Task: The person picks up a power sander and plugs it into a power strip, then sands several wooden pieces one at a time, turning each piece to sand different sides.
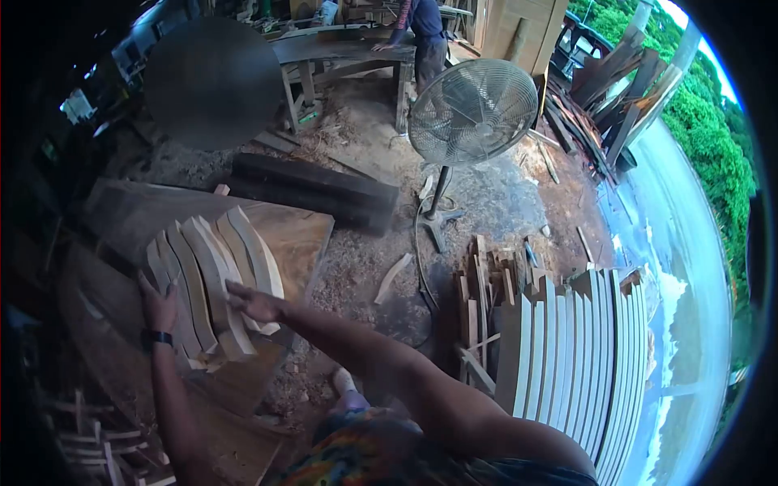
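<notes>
Curved wooden pieces (215, 279) stand stacked on edge; left hand (159, 308) and right hand (253, 304) press them, palms flat.

Curved pale wooden slats (212, 279) stand fanned on edge, side by side.

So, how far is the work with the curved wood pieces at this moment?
Done: a long row of curved slats stands on edge at the right. In hand: the left hand and right hand press on a smaller bundle of curved pieces on the board. Left: loose offcuts on the floor.
</notes>
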Demonstrator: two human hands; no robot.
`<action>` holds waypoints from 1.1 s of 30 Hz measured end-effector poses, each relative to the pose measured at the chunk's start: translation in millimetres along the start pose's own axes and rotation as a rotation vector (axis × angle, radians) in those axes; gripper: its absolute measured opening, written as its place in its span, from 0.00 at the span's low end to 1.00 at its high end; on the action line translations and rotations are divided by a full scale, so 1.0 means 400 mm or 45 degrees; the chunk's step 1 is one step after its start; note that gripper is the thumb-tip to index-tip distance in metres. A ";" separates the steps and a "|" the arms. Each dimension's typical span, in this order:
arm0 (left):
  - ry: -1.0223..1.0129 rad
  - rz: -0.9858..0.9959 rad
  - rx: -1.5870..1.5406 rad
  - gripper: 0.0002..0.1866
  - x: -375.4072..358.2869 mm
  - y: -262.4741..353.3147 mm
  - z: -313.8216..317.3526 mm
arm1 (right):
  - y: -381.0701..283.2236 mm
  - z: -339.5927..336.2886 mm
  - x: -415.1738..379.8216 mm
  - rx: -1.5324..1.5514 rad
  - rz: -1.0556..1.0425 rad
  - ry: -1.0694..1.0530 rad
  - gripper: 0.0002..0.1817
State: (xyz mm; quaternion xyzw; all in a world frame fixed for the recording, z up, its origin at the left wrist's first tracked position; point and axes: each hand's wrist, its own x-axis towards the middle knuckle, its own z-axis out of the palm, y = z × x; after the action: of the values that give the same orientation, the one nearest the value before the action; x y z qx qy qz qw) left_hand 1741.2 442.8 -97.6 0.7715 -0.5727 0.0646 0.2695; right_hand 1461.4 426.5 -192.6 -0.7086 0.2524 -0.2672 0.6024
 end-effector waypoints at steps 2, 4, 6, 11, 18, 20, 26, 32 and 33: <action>-0.114 0.011 -0.207 0.45 -0.091 0.221 -0.107 | -0.101 -0.008 -0.139 0.023 0.171 -0.116 0.46; -0.108 0.130 -0.225 0.43 -0.173 0.288 -0.093 | -0.085 0.004 -0.239 -0.056 0.107 -0.165 0.46; -0.116 0.272 -0.236 0.41 -0.244 0.372 -0.081 | -0.054 0.010 -0.338 -0.121 0.036 -0.190 0.46; -0.313 0.386 -0.534 0.34 -0.376 0.564 0.037 | 0.010 -0.047 -0.723 0.135 0.399 0.053 0.47; -0.589 0.631 -0.566 0.29 -0.325 0.799 0.269 | 0.025 -0.159 -1.170 0.246 0.587 0.971 0.30; -0.750 0.675 -0.635 0.30 -0.311 0.892 0.366 | -0.032 -0.182 -1.276 0.230 0.662 1.284 0.30; -1.511 1.251 -0.126 0.34 -0.316 1.126 0.624 | -0.087 -0.163 -1.479 0.522 0.718 2.188 0.30; -2.019 1.838 -0.145 0.33 -0.403 1.278 0.696 | -0.143 -0.088 -1.421 0.590 0.702 2.943 0.29; -2.160 1.860 -0.181 0.32 -0.397 1.275 0.696 | -0.138 -0.057 -1.410 0.530 0.785 2.984 0.29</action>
State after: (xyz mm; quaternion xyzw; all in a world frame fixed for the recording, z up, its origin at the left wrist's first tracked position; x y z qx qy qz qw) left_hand 1161.3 339.7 -223.9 0.0278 -0.8885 -0.3722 -0.2670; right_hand 1036.0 801.3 -177.0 0.1584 0.7503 -0.6237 0.1511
